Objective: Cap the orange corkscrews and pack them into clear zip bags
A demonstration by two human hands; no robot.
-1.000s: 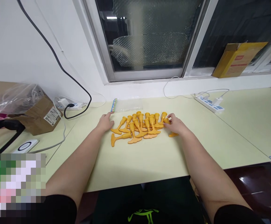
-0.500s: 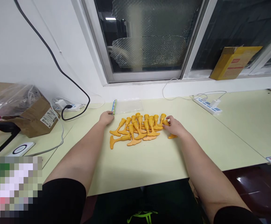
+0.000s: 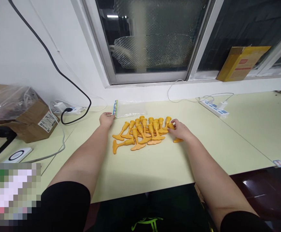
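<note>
Several yellow-orange plastic pieces (image 3: 144, 135), each with a ribbed cup end, a narrow stem and a wide wavy foot, lie in an overlapping cluster on the table. Behind them is a flat clear plastic bag (image 3: 132, 109) with a colourful strip along its left edge. My left hand (image 3: 107, 120) is closed at the lower corner of that strip, its fingertips pinching the bag. At the cluster's right end, my right hand (image 3: 181, 130) is closed around one yellow-orange piece (image 3: 178, 140), which my fingers partly cover; its foot shows below them.
A cardboard box (image 3: 37, 124) with plastic wrapping stands at the left, near a white round-topped pad (image 3: 18, 155). Power strips with cables lie at the back left (image 3: 75, 110) and back right (image 3: 214, 107). A yellow carton (image 3: 243, 64) leans on the window sill.
My left hand has shifted slightly left and away from me, and the bag's strip has moved with it. My right hand stays at the same piece. The view has shifted a little.
</note>
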